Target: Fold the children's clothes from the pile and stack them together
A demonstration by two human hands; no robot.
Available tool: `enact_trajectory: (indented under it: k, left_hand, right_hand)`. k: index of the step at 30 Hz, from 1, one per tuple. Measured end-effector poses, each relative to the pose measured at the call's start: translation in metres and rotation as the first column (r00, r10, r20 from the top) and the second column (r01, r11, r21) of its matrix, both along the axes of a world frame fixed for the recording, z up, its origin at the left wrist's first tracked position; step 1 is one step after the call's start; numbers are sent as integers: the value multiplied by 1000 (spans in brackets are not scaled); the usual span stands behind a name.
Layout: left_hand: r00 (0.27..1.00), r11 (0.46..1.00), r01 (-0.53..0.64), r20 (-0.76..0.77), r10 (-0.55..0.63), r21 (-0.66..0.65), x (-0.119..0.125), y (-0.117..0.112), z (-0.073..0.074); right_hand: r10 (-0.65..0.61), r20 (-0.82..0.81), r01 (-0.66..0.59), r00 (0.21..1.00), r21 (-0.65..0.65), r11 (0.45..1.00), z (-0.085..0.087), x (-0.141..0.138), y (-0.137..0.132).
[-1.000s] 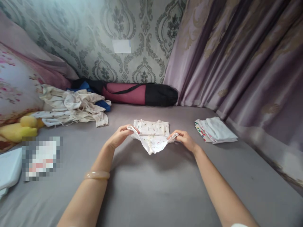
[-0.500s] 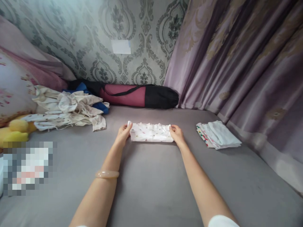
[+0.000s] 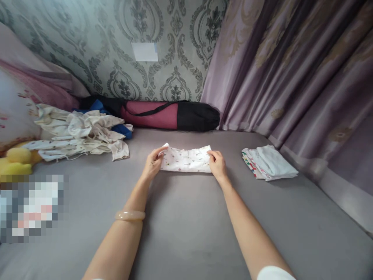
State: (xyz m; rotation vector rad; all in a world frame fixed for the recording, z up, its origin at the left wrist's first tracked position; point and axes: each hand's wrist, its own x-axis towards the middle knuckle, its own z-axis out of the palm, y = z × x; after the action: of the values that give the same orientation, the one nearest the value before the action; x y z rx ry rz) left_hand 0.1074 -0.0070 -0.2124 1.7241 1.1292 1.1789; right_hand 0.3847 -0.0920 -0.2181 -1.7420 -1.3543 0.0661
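Note:
A small white printed garment point(image 3: 186, 159) lies folded into a flat strip on the grey bed sheet point(image 3: 186, 217). My left hand point(image 3: 153, 165) pinches its left end, lifting that corner slightly. My right hand point(image 3: 217, 164) grips its right end, fingers curled on the cloth. A pale bangle point(image 3: 129, 215) sits on my left wrist.
A heap of unfolded pale clothes point(image 3: 81, 134) lies at the left. A small stack of folded clothes point(image 3: 269, 162) rests at the right by the mauve curtain point(image 3: 291, 77). A maroon and black roll bag point(image 3: 170, 115) lies along the wall. A yellow toy point(image 3: 16, 161) sits far left.
The lower part of the garment, held up a second ago, has been folded up onto the rest. It now lies as a flat strip with both hands at its ends.

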Motion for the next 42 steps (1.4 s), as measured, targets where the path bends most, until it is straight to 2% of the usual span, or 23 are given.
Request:
enact_trajectory:
  k: [3,6,8,11,14,16,18,19,21,22,24,27,31,35,39,42]
  left_hand:
    - [987,997,-34,-155,45,72,0,8,-8]
    - [945,993,-77,-313,100,85,2,12,-16]
    - [906,987,-118,-395,153,111,3,11,-20]
    - [825,982,-133,-533,185,136,2,6,-18]
    - [722,970,-169,-649,241,173,0,-2,-7]
    - [661,938,-238,-666,345,251,3,-9,3]
    - [647,915,-227,-650,398,334,12,-16,10]
    - [662,918,-167,-649,375,361,19,-20,12]
    - [686,934,38,-689,235,356,35,-28,11]
    - [673,938,108,-719,174,328,42,-31,9]
    - [624,958,156,-776,93,240,53,-34,3]
    - [556,983,126,-830,41,133,56,-34,-4]
    - [538,990,76,-840,61,121,51,-31,-4]
    - [535,996,28,-843,59,87,47,-31,-1]
    - [540,999,6,-841,42,54,44,-29,0]
    - [542,999,-15,-839,44,43,44,-28,-1]
  right_hand:
    - [-86,104,101,991,-155,983,0,-6,-6]
    - [-124,209,190,970,-334,923,1,-12,-10]
    - [-134,258,230,957,-387,893,2,-14,-11]
    - [-142,293,264,945,-433,862,7,-14,-14]
    - [-137,346,288,928,-436,852,13,-12,-17]
    - [-99,401,269,911,-395,879,17,-17,-16]
    - [3,435,174,900,-366,914,20,-30,-12]
    - [78,437,101,896,-372,923,21,-39,-9]
    - [245,417,-55,875,-417,907,24,-62,-1]
    - [319,398,-123,860,-445,887,25,-73,3]
    - [424,349,-212,836,-506,836,26,-91,10]
    - [477,277,-251,834,-580,775,23,-101,15]
    - [518,246,-289,819,-602,744,18,-92,16]
    - [507,264,-278,821,-590,758,15,-84,13]
    - [403,336,-147,851,-585,797,12,-71,11]
    - [361,364,-88,858,-590,802,9,-53,8]
